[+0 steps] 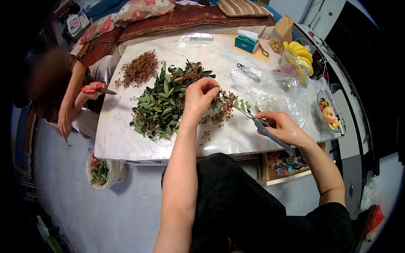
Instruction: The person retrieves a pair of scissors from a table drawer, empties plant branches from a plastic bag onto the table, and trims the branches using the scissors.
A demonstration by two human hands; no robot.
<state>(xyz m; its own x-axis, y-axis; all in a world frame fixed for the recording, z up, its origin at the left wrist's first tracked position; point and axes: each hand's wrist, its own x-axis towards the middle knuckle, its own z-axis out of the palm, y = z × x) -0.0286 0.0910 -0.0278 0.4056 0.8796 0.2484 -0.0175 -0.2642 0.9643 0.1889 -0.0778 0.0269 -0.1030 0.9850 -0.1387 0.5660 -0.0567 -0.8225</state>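
Apparently trimming: left fingers [208, 82] pinch a green-leaved sprig [242, 105] beside the leafy green pile [156, 104], right fingers [268, 115] grip grey-handled scissors [266, 130]. Next needs steady cutting.

No words or numbers can be read here. The small flat box [201, 37] near the far edge of the table [122, 122] has tiny marks on its top, but they are too small and fuzzy to make out. A white bag [73, 24] far back on the left has dark marks, also too blurry to read. The thin red squiggles [110, 137] on the table make no clear letters.
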